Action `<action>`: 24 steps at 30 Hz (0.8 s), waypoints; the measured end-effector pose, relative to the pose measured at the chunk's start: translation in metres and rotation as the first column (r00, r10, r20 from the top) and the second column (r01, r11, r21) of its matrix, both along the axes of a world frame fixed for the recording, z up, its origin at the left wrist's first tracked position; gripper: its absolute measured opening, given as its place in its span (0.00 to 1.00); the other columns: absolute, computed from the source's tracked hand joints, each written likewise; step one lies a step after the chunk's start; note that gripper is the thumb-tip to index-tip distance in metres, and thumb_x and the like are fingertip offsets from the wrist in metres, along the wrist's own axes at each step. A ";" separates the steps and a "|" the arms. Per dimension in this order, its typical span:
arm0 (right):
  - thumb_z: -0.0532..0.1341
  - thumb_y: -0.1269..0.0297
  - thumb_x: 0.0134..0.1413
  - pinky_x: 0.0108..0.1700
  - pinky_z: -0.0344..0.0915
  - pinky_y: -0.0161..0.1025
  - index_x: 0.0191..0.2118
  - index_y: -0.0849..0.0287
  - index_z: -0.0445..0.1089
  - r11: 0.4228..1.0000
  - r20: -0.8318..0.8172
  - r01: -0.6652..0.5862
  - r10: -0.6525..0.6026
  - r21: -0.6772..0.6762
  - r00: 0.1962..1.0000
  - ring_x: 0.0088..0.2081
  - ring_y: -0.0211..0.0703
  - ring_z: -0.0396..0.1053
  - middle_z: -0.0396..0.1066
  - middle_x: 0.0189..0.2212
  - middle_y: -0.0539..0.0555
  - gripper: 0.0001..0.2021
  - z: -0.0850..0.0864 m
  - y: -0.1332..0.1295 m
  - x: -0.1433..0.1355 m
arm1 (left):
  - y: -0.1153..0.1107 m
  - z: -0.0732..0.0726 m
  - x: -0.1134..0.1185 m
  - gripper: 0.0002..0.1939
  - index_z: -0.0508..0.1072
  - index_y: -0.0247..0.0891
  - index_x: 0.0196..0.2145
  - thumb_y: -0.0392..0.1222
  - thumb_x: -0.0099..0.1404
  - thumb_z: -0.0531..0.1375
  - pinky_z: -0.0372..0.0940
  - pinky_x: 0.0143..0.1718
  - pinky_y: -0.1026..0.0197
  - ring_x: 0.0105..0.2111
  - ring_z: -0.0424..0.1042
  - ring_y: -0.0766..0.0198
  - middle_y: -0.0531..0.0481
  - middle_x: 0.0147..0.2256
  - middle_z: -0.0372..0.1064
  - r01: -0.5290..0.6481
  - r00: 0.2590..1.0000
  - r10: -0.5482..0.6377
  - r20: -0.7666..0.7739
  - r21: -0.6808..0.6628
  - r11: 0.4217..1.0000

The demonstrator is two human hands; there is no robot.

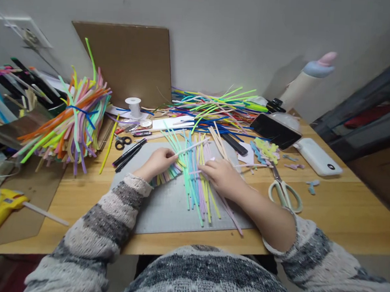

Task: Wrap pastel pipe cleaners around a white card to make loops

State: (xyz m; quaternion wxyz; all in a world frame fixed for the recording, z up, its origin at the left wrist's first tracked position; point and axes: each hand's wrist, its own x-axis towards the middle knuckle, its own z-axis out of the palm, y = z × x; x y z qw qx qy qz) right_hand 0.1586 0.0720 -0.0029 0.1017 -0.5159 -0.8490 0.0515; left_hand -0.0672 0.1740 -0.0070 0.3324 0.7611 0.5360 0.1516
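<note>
pale stem (pixel 192 148) pinched in left fingers (pixel 168 153); pastel stems (pixel 197 192) under right fingers (pixel 210 166)

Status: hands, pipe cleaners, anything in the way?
Left hand pinching pale pipe cleaner; right hand over pastel pipe cleaners, grip unclear. Those lie spread across gray mat. White-handled scissors right of mat, apart from both hands.
</note>
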 end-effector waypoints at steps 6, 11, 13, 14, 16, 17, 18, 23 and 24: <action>0.48 0.66 0.64 0.45 0.57 0.42 0.51 0.53 0.68 0.999 -0.085 -0.021 0.019 -0.031 0.996 0.44 0.46 0.63 0.70 0.44 0.56 0.16 -0.012 0.000 0.002 | -0.001 0.007 -0.016 0.15 0.71 0.35 0.28 0.51 0.55 0.58 0.59 0.30 0.63 0.26 0.65 0.64 0.51 0.26 0.68 -0.007 0.981 0.040 0.190 -0.169 0.986; 0.49 0.66 0.63 0.46 0.60 0.44 0.51 0.55 0.69 0.999 -0.151 0.000 -0.007 -0.044 0.989 0.45 0.47 0.66 0.71 0.45 0.57 0.16 -0.016 0.003 0.002 | -0.008 0.038 -0.042 0.13 0.71 0.36 0.31 0.48 0.53 0.64 0.60 0.30 0.66 0.26 0.65 0.69 0.54 0.27 0.67 0.082 0.851 0.139 0.506 -0.390 0.917; 0.50 0.68 0.61 0.48 0.61 0.45 0.50 0.57 0.69 1.000 -0.186 0.011 -0.012 -0.010 0.982 0.46 0.47 0.66 0.72 0.45 0.57 0.15 -0.012 0.001 0.003 | -0.019 0.050 -0.044 0.14 0.71 0.36 0.32 0.44 0.50 0.67 0.62 0.30 0.65 0.27 0.67 0.68 0.53 0.28 0.69 0.097 0.755 0.264 0.600 -0.500 0.860; 0.51 0.71 0.60 0.48 0.61 0.45 0.50 0.59 0.69 0.999 -0.213 0.019 -0.013 0.027 0.977 0.47 0.47 0.66 0.72 0.44 0.57 0.16 -0.008 -0.001 0.004 | -0.026 0.055 -0.043 0.14 0.71 0.35 0.33 0.43 0.49 0.67 0.62 0.30 0.64 0.27 0.68 0.67 0.52 0.28 0.69 0.095 0.730 0.294 0.617 -0.519 0.850; 0.50 0.74 0.58 0.48 0.62 0.45 0.51 0.62 0.68 0.989 -0.291 0.046 -0.003 0.141 0.957 0.47 0.47 0.67 0.73 0.44 0.59 0.17 0.006 -0.009 0.004 | -0.045 0.062 -0.037 0.12 0.72 0.34 0.32 0.42 0.50 0.67 0.62 0.28 0.65 0.26 0.67 0.68 0.51 0.28 0.70 0.101 0.725 0.300 0.621 -0.526 0.845; 0.49 0.74 0.58 0.46 0.63 0.44 0.51 0.62 0.68 0.979 -0.332 0.057 0.012 0.197 0.943 0.46 0.46 0.68 0.73 0.43 0.60 0.18 0.014 -0.015 0.004 | -0.055 0.064 -0.033 0.11 0.73 0.34 0.31 0.42 0.51 0.67 0.61 0.26 0.66 0.24 0.67 0.69 0.52 0.26 0.69 0.083 0.728 0.297 0.617 -0.511 0.856; 0.49 0.74 0.59 0.44 0.64 0.43 0.52 0.62 0.67 0.967 -0.380 0.062 0.038 0.246 0.924 0.44 0.45 0.69 0.73 0.42 0.59 0.18 0.023 -0.021 0.002 | -0.066 0.066 -0.028 0.10 0.72 0.34 0.31 0.41 0.51 0.66 0.59 0.24 0.67 0.23 0.65 0.71 0.53 0.25 0.69 0.070 0.735 0.293 0.612 -0.498 0.864; 0.55 0.68 0.59 0.30 0.61 0.35 0.41 0.60 0.72 0.980 -0.486 -0.019 0.115 0.198 0.866 0.28 0.36 0.67 0.72 0.27 0.51 0.09 0.054 -0.049 -0.015 | -0.102 0.064 0.000 0.08 0.72 0.35 0.30 0.40 0.54 0.65 0.63 0.27 0.67 0.25 0.67 0.71 0.54 0.25 0.69 0.033 0.718 0.264 0.644 -0.410 0.911; 0.55 0.68 0.59 0.28 0.59 0.35 0.36 0.61 0.72 0.985 -0.478 -0.028 0.109 0.172 0.872 0.25 0.35 0.65 0.70 0.24 0.50 0.08 0.055 -0.050 -0.019 | -0.105 0.061 0.003 0.08 0.72 0.35 0.30 0.40 0.53 0.65 0.64 0.28 0.67 0.26 0.68 0.70 0.54 0.25 0.69 0.017 0.713 0.256 0.653 -0.381 0.924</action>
